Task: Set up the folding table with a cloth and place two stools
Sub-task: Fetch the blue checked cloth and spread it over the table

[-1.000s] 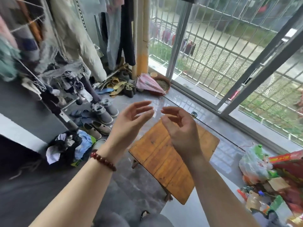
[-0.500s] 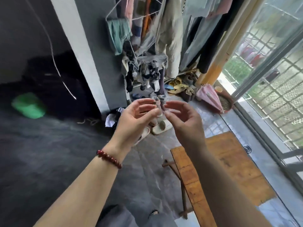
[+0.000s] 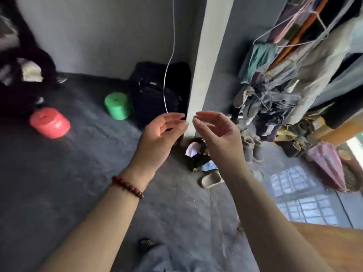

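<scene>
A red plastic stool and a green plastic stool stand on the dark floor at the left, well beyond my hands. Only a corner of the wooden folding table shows at the bottom right, partly behind my right forearm. My left hand and my right hand are raised in mid-air in the centre, palms facing each other, fingers loosely curved, fingertips close together. Neither hand holds anything. No cloth for the table is visible.
A black bag lies against the wall beside a pale pillar, with a white cord hanging in front. Hanging clothes and shoes crowd the right. A pink umbrella lies on the floor.
The view has swung left, away from the window and table, bringing the red and green stools into sight. Both hands keep the same raised pose, empty.
</scene>
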Tool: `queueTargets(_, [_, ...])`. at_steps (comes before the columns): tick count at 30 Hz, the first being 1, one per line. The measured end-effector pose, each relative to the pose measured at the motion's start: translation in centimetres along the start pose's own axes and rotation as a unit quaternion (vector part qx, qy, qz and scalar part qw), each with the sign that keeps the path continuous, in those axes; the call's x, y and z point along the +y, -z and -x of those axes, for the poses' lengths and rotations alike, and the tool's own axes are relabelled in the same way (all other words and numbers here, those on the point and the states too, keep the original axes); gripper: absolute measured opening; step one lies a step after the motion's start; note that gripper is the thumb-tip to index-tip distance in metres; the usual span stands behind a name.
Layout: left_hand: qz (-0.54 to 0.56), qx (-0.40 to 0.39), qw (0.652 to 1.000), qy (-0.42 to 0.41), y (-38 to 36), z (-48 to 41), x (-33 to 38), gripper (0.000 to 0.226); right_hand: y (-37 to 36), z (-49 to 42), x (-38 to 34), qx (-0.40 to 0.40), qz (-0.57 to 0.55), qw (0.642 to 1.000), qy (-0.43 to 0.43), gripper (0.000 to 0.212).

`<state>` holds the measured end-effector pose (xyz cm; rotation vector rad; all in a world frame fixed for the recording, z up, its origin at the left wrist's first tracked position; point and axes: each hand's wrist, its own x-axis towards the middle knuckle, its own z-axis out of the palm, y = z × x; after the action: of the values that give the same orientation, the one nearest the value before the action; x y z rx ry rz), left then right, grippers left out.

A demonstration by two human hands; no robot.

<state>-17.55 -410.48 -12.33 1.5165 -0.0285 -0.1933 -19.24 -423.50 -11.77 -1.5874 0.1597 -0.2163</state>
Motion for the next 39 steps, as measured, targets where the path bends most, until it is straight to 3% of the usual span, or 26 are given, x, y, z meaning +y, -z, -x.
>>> queueTargets(8, [0.014,0.129,0.991,-0.029,13.4,-0.6,2.7,0.047,-15.0,-2.4,-1.7,-0.17,0.004,0.985,0.023,0.008])
queueTargets(15, [0.04,0.26,0.965,-0.015,23.1,-1.9,1.5,0.023,-25.1,-5.5,-1.3,-0.252,0.008,0.968,0.008,0.011])
queueTargets(25, [0.062,0.395,0.917,-0.009,36.6,-9.2,2.7,0.017,-41.5,-14.1,-0.1,-0.352,-0.004,0.936,0.003,0.007])
queueTargets(39, [0.094,0.5,0.861,-0.007,52.1,-19.6,5.2,0.011,-60.7,-24.7,-0.3,-0.439,-0.008,0.899,-0.008,0.013])
